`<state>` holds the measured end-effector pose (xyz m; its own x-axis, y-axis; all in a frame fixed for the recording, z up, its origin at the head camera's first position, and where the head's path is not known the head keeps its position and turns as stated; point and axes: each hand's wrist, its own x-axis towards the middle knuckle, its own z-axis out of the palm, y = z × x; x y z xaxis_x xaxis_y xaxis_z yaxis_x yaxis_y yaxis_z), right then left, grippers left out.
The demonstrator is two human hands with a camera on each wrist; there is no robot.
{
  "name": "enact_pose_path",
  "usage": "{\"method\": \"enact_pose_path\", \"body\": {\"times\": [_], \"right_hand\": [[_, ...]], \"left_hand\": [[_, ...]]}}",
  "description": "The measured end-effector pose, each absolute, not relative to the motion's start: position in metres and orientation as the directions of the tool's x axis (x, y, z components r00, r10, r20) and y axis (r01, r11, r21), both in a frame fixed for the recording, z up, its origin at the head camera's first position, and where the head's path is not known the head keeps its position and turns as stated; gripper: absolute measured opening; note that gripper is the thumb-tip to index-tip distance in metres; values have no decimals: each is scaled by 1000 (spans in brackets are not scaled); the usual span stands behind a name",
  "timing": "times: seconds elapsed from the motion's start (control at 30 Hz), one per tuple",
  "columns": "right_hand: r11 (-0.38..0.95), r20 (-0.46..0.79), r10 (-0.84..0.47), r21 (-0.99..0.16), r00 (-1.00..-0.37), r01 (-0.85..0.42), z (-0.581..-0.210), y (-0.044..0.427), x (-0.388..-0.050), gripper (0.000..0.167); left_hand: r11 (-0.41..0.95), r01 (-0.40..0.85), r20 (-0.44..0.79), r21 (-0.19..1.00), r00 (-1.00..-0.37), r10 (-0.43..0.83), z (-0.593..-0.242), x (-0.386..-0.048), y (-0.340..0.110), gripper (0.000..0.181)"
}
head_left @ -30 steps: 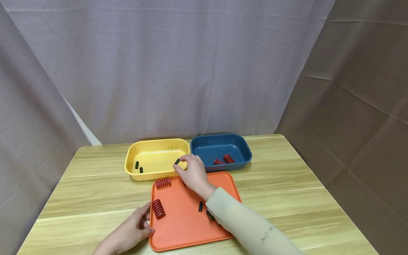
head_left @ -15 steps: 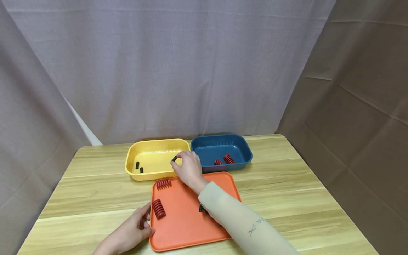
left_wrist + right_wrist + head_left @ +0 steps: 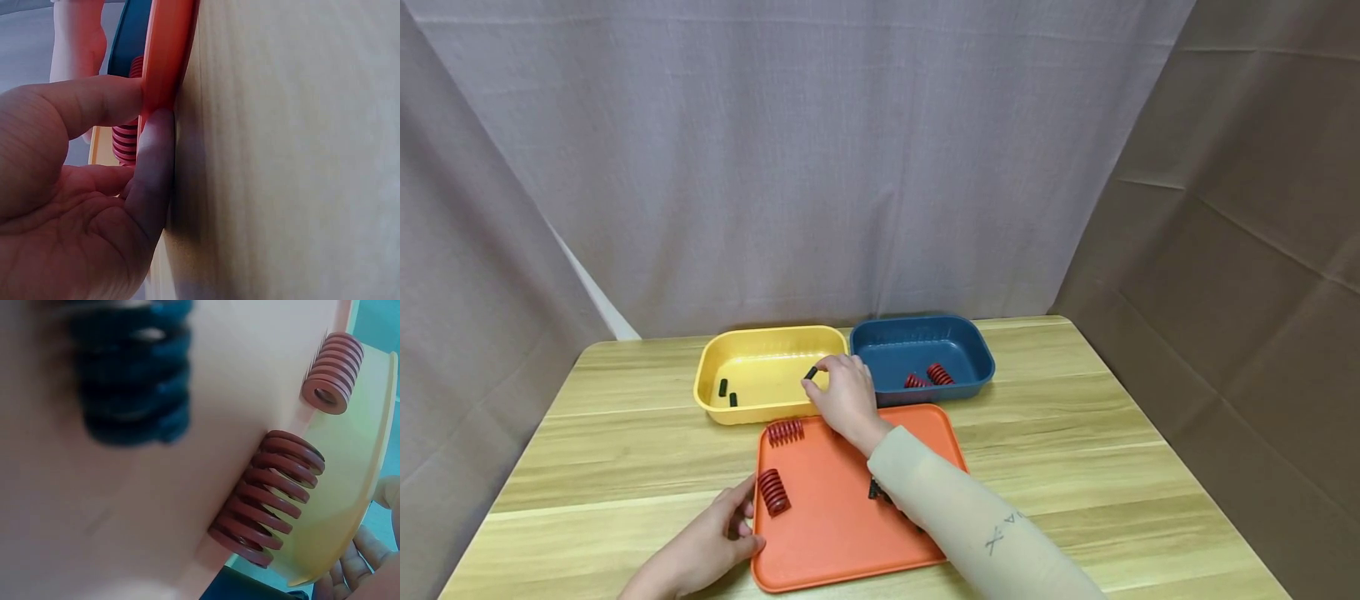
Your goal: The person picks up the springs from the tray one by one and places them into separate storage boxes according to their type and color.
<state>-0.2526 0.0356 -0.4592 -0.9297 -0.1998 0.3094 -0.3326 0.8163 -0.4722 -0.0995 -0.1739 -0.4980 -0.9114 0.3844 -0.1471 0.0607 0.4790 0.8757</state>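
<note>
Dark spring [image 3: 811,372], as I take this small piece to be, sits pinched between thumb and fingertip of the right hand [image 3: 846,402], above the yellow bin [image 3: 771,342] at roughly that bin's three o'clock. From my remote seat I judge the step in hand to be a placing one, setting this piece down among its like: two dark pieces [image 3: 723,387] lie in the same bin near eight o'clock. In the blue bin [image 3: 910,333] to the right, two red springs [image 3: 940,374] lie between five and six o'clock.

My left hand [image 3: 722,537] grips the orange tray [image 3: 820,542] between eight and nine o'clock, thumb on the rim and a finger against its side, which I read as steadying it. On the tray I see one red coil [image 3: 785,432] at eleven o'clock and another red coil [image 3: 773,492] at nine; a dark coil [image 3: 873,489] peeks out near the middle, partly under the sleeve [image 3: 977,517].

As I judge it, the next move calls for lowering the piece inside the rim, parting thumb and finger, then drawing back toward six o'clock; how high it hangs above the bin floor I cannot tell
</note>
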Motion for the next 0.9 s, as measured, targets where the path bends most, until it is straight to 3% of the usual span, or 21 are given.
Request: {"method": "enact_pose_path", "body": {"times": [0.57,0.9], "right_hand": [[811,302,-223,-470,-927,-348,-457,44,-252,42],[759,272,-359,-471,-893,-449,-443,86,-227,48]], "left_hand": [[471,61,-146,880,-909,390,-498,-101,-171,84],[484,75,-133,872,-914,383,-497,-96,-171,85]]}}
